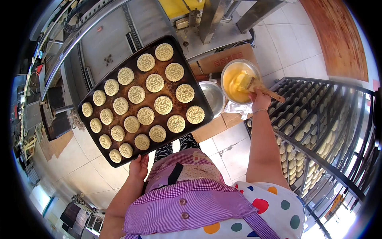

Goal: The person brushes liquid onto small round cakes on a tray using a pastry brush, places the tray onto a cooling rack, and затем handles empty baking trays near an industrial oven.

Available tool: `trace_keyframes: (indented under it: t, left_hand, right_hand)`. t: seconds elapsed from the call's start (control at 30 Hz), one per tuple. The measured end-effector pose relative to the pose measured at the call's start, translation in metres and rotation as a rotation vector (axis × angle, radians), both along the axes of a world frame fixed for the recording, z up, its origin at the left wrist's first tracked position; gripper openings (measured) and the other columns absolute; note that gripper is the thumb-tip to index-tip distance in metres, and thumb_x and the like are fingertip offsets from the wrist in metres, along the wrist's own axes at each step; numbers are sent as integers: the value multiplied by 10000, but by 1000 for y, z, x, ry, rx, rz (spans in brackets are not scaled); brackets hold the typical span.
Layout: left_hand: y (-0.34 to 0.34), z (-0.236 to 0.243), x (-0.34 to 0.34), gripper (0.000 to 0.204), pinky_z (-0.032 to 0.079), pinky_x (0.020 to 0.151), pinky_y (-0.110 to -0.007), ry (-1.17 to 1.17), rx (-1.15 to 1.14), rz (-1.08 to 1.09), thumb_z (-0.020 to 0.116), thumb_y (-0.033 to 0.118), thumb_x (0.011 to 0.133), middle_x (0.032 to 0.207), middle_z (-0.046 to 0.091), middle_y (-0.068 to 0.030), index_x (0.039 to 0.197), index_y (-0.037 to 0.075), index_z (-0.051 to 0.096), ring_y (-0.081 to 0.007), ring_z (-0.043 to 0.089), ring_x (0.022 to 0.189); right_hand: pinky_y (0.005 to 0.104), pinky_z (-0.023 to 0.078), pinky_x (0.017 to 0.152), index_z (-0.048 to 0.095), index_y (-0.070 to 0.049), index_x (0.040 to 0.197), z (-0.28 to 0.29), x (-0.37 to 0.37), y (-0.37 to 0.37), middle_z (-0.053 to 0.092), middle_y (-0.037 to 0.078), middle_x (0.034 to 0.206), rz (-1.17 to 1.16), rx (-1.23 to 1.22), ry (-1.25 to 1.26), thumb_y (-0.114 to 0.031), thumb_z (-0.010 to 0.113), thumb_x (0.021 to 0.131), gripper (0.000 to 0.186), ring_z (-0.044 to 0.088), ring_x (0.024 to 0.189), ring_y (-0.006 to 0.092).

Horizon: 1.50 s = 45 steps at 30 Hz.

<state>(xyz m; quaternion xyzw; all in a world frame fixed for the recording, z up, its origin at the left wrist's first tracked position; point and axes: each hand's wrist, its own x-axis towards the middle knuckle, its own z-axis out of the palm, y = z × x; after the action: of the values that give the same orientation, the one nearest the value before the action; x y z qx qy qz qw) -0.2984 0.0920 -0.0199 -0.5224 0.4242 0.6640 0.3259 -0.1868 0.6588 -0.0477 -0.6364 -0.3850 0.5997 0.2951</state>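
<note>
A dark, browned baking tray (129, 138) slants across the left and centre, carrying rows of round, pale pastries (136, 94) with fluted edges and stamped tops. At the tray's near edge, the fingers of my left hand (139, 166) are closed on the rim from below. Over to the right, my right hand (260, 100) grips a flat brush with a wooden handle (275, 95). The brush's bristle end is in a metal bowl (240, 62) of yellow liquid (234, 91). Beside that bowl sits another metal bowl (214, 97), partly behind the tray's corner.
A dark metal rack (326, 159) filled with trays of pastries stands close on the right. Beyond the tray is a metal machine with chains (107, 44). Cardboard (225, 59) and a crumpled white cloth (238, 109) lie by the bowls. A wooden board (338, 36) is at far right.
</note>
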Motion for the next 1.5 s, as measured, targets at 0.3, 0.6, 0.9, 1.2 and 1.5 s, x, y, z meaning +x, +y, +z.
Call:
trace_keyframes:
  t: [0.3,0.6,0.9,1.2,1.5]
  left_hand:
    - [5,-3,5,189,547,757,-302,2,-66,-47,425,49,942,1011,583,-173,1109,-37,441,-245,614,882]
    - [-32,16,-2,222,528,669,-362,-163,118,-391,451,209,962,933,605,-144,1069,16,431,-247,621,796]
    - [-135,20,-7,124,487,578,-294,55,-11,-754,498,108,910,744,575,-80,951,-3,535,-176,581,644]
    - [-207,15,9,217,466,563,-265,11,-202,-701,576,71,835,825,615,-93,1034,0,527,-165,614,677]
    - [-233,13,-1,232,482,637,-294,9,-221,-659,586,80,830,912,609,-102,1039,-1,528,-180,629,743]
  right_hand:
    - [371,496,760,512,-28,1244,17,14,-85,664,175,884,799,546,-786,-124,598,810,452,656,835,289]
    - [248,527,529,364,-71,1354,118,-71,-159,587,90,1085,432,119,-30,48,596,784,627,619,802,160]
    - [267,566,554,399,-57,1327,73,-309,-373,585,80,1090,869,-64,296,-7,584,820,542,607,848,154]
    - [334,547,611,550,22,1183,10,-309,-240,676,133,931,907,747,-549,-176,644,770,467,661,699,213]
    - [285,548,629,492,-45,1244,39,-362,-452,623,103,1019,1028,181,166,-64,602,785,473,621,838,154]
